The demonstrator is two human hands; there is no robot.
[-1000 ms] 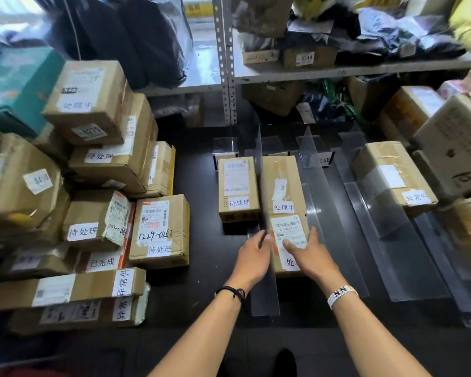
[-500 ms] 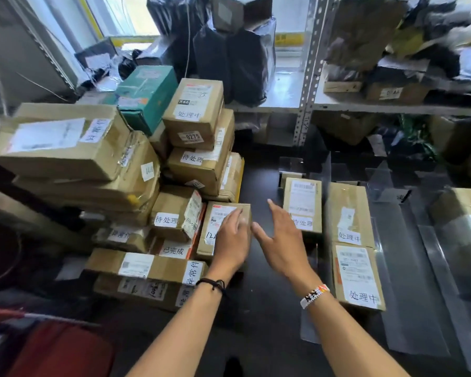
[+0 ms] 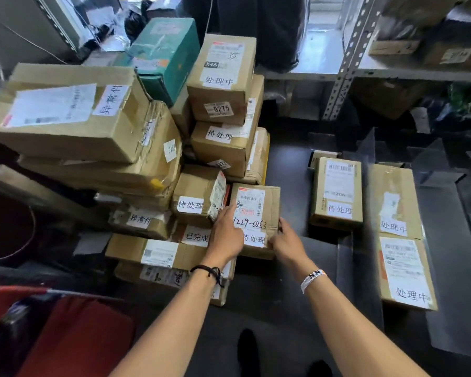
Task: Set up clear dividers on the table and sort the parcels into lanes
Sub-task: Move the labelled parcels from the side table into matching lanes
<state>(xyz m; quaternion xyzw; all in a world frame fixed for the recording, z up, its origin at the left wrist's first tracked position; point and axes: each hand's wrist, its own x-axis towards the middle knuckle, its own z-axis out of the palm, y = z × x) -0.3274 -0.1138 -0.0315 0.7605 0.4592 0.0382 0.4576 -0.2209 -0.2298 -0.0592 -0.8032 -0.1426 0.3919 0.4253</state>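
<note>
A brown parcel with "1229-0253" handwritten on it sits at the right foot of the parcel pile. My left hand holds its left edge, thumb on the label. My right hand grips its near right corner. Clear dividers stand on the dark table to the right and form lanes. One labelled parcel lies in the left lane. In the lane beside it lie two parcels, a far one and a near one.
A tall pile of taped cardboard parcels fills the left side, with a teal box behind it. A metal shelf upright and loaded shelves rise at the back right. A red object lies at the lower left.
My hands left the near parcel in the second lane and swung left to the pile. They now hold the parcel marked 1229-0253. The view turned left with them.
</note>
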